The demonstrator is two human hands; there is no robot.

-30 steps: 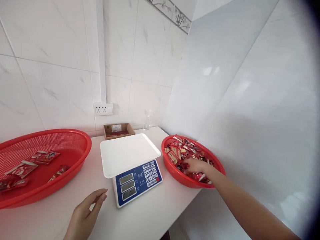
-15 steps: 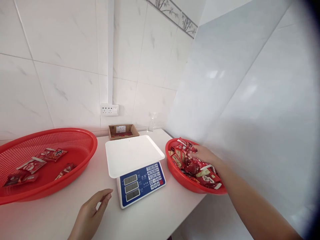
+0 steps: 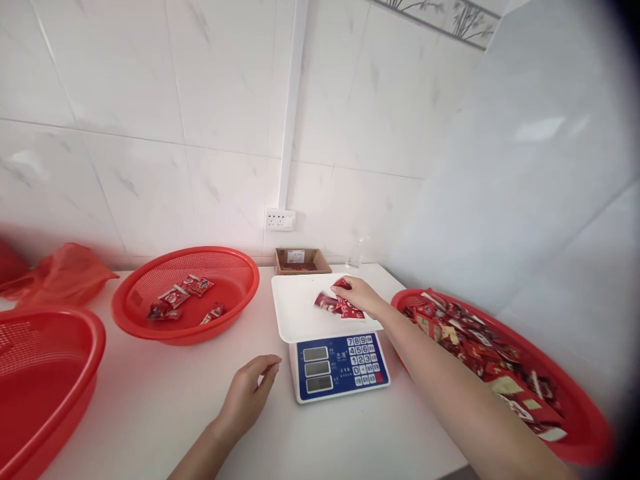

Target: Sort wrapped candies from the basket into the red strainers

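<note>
My right hand (image 3: pixel 359 295) is closed on small red snack packets (image 3: pixel 345 305) over the white tray (image 3: pixel 295 313) of a weighing scale. The packets look slightly blurred; whether they touch the tray I cannot tell. Blue keys and three grey displays form the scale's front panel (image 3: pixel 343 360). Left of that panel, over the white table, is my left hand (image 3: pixel 250 390), its thumb and fingertips brought together with nothing seen between them. Under my right forearm, a red basket (image 3: pixel 595 433) is heaped with similar red packets (image 3: pixel 475 347).
A red mesh basket (image 3: pixel 240 293) with several packets stands left of the scale. Nearer at far left is another red basket (image 3: pixel 70 373), with a red mesh bag (image 3: pixel 70 270) behind it. A cardboard box (image 3: pixel 303 270) and a clear plastic object (image 3: pixel 355 253) sit by the wall.
My right hand has moved left from the full basket to the scale tray, now carrying packets. The view has turned left, bringing another basket and the mesh bag into sight.
</note>
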